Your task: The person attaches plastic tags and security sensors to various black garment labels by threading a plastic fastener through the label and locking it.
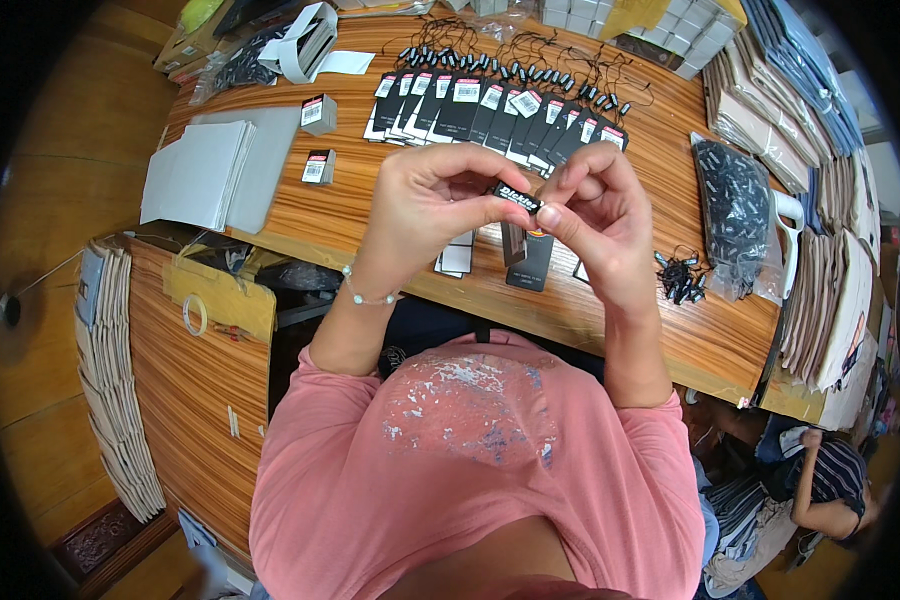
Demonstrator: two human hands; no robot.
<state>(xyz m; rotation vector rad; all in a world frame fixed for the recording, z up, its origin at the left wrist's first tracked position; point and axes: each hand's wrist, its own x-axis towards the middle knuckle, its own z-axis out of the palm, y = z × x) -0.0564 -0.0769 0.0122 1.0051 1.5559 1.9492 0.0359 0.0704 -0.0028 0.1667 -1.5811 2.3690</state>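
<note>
My left hand (462, 190) and my right hand (600, 215) meet above the near edge of the table. Their fingertips pinch a small black plastic tag seal (516, 195) with white lettering, one hand at each end. Just below it a small greyish tag (514, 243) shows edge-on, and behind that a black hang tag (530, 268) with a bit of orange at its top; whether they hang from the seal I cannot tell. Beyond my hands lies an overlapping row of black hang tags (467, 118) with white barcode stickers and black cord loops.
Loose black seals (681, 277) lie right of my hands, beside a clear bag of black seals (735, 215). Two small sticker stacks (318, 114) (318, 167) and white paper sheets (192, 172) are on the left. Folded garments (830, 300) pile up at right. Another person (830, 480) is at lower right.
</note>
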